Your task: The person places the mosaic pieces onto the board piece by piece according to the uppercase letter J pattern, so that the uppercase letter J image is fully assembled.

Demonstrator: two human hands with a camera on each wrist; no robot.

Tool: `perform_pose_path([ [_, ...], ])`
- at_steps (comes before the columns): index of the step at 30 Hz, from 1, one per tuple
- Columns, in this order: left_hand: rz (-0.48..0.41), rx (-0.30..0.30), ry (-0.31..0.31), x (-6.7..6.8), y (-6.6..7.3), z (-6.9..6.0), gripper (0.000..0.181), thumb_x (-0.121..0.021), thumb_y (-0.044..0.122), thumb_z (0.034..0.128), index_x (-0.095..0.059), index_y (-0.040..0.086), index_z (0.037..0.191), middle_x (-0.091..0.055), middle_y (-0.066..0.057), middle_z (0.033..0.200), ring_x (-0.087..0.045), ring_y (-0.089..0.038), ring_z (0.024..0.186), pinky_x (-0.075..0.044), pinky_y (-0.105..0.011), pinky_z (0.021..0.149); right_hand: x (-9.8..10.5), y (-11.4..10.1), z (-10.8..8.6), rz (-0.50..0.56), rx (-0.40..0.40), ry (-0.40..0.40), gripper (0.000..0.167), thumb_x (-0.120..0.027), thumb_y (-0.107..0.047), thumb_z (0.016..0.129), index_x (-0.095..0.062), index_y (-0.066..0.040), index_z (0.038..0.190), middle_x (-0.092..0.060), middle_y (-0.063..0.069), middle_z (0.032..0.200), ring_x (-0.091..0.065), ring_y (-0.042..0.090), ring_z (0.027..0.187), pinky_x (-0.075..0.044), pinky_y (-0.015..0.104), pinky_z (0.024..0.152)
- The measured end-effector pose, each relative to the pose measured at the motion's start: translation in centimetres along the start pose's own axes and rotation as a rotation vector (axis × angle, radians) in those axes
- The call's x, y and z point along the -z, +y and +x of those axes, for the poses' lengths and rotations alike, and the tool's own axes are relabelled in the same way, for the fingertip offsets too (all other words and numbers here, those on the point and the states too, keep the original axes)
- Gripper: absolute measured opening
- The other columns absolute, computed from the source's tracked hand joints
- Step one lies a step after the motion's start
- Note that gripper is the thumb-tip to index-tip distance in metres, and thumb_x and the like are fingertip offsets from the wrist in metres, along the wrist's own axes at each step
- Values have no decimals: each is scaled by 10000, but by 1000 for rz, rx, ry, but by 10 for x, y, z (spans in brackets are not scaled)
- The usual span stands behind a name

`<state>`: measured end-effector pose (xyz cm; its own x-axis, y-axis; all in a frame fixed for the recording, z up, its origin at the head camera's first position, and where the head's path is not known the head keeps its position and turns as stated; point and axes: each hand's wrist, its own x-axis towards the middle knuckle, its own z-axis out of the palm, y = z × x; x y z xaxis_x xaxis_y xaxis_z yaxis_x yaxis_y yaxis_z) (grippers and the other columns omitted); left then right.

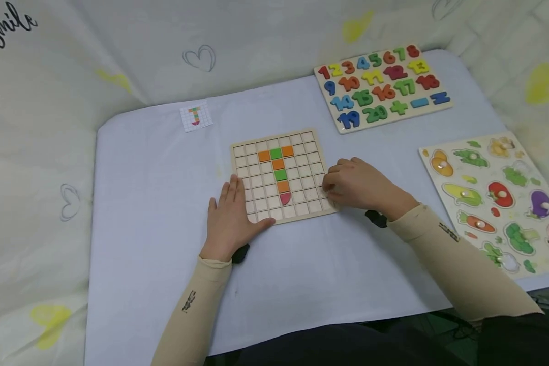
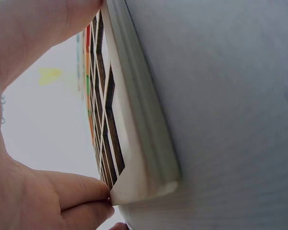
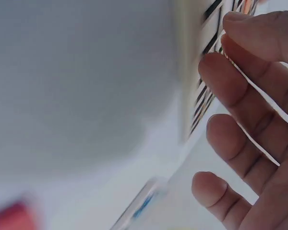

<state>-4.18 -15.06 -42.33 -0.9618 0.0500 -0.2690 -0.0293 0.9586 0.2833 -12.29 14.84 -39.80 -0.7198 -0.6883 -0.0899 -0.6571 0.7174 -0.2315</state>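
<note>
A wooden grid board [image 1: 257, 204] lies on the table between both hands. Orange and green squares and a pink rounded piece [image 1: 285, 198] form a T-like figure in its cells. My left hand [image 1: 231, 223] rests on the board's near left corner, with fairly straight fingers along the left side and the thumb on the front edge. Over the right side of the board is my right hand [image 1: 359, 185], its fingers loosely bent. In the right wrist view, the thumb [image 3: 264, 33] and index fingertip are close together above the cells, and no piece shows between them.
A paper card [image 1: 195, 116] with a similar coloured figure on a grid lies at the back left. A number puzzle board [image 1: 384, 89] stands at the back right. To the right is a vegetable puzzle board [image 1: 480, 175]. White cloth [image 1: 155, 229] covers the table.
</note>
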Motion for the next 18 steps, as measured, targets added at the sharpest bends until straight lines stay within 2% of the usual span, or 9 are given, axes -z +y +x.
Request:
perform_pose_path([
  [5,4,2,0,1,0,-1,1271,-710,760,804,-123,37,1668,-96,-134,1766,-189,-360,1627,-254,-699,1223,7,27,-27,-18,-142,-42,216,-875,-209,818,-778,-147,1001,-761,26,1009,-659,265,988,-518,516,903],
  [11,13,1,9,1,-1,-1,1282,-709,771,796,-123,37,1669,-99,-136,1766,-193,-359,1626,-266,-700,1216,12,50,-46,-48,-302,-142,396,-897,-354,797,-737,-135,1086,-736,30,960,-609,257,927,-486,483,850],
  [14,10,-2,12,0,-1,-1,1279,-713,767,796,-132,33,1667,-106,-140,1764,-197,-365,1625,-267,-705,1213,14,59,-52,-53,-347,-194,424,-884,-387,809,-731,-124,1106,-725,25,912,-593,257,901,-480,471,815],
  [18,10,-5,19,-1,0,0,1277,-718,764,794,-143,28,1664,-120,-146,1760,-204,-373,1621,-269,-708,1209,19,69,-59,-55,-370,-218,377,-863,-374,837,-751,-115,1087,-723,27,888,-589,260,883,-483,467,777],
])
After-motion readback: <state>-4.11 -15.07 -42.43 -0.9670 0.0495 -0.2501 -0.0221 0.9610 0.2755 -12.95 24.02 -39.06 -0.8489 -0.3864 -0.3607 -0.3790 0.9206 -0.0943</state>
